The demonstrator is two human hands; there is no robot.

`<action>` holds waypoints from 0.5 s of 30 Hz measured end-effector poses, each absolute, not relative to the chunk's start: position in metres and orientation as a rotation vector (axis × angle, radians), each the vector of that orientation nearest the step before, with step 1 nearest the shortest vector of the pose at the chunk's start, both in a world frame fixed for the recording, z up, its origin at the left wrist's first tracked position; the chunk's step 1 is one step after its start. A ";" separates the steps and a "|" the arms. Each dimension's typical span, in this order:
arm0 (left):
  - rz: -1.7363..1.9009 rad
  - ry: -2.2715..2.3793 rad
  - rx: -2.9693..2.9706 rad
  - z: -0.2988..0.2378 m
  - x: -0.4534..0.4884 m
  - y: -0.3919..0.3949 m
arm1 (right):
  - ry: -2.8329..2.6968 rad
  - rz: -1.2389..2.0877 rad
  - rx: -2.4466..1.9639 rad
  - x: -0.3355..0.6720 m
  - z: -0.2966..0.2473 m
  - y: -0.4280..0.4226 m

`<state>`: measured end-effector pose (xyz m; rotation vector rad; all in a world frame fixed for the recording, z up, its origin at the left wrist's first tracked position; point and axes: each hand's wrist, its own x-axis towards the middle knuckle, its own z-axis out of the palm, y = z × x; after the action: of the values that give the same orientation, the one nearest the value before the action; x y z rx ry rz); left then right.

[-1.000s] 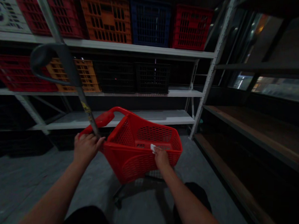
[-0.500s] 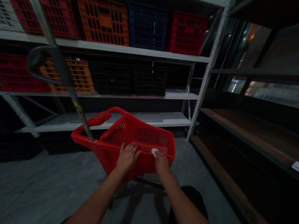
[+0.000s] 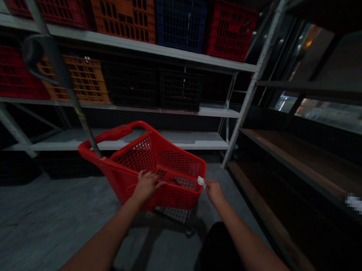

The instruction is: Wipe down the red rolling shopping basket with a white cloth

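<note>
Right hand: lower centre-right of the frame, just beside the basket's right corner. Fingers pinched together on a white scrap.
White scrap: small and thin, held at the corner of the rim; whether it touches the rim cannot be told. Judged light and limp, so a fingertip pinch suffices.
Left hand: lower centre. Fingers laid over the near rim and loosely bent; whether they clamp it cannot be told.
Red basket: centre of the frame, on the floor, tilted, with a dark frame beneath. Perforated plastic walls, nothing visible inside. Judged light and stiff, the mesh slightly flexible. Best holds: the solid rim or the red carry handle.
Pull handle: thin dark pole rising from the basket's left end to a loop grip at upper left. Judged rigid.
Shelf rack: upper frame, carrying an orange crate, a blue crate and black crates.
Wooden shelf: right side.
</note>
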<state>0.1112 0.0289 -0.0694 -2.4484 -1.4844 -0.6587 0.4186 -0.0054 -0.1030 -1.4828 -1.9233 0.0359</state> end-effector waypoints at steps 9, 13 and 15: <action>-0.638 -1.506 -2.464 -0.069 0.100 0.031 | -1.813 -0.016 -1.294 0.372 -0.133 -0.045; -0.609 -1.475 -2.500 -0.069 0.088 0.031 | -1.775 0.094 -1.205 0.368 -0.136 -0.056; -0.599 -1.462 -2.510 -0.069 0.084 0.030 | -1.773 0.154 -1.193 0.375 -0.134 -0.052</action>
<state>0.0843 0.0301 -0.0686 -2.5103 -1.4623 -0.5989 0.3745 -0.0515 -0.1338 -1.1926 -1.7732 0.1545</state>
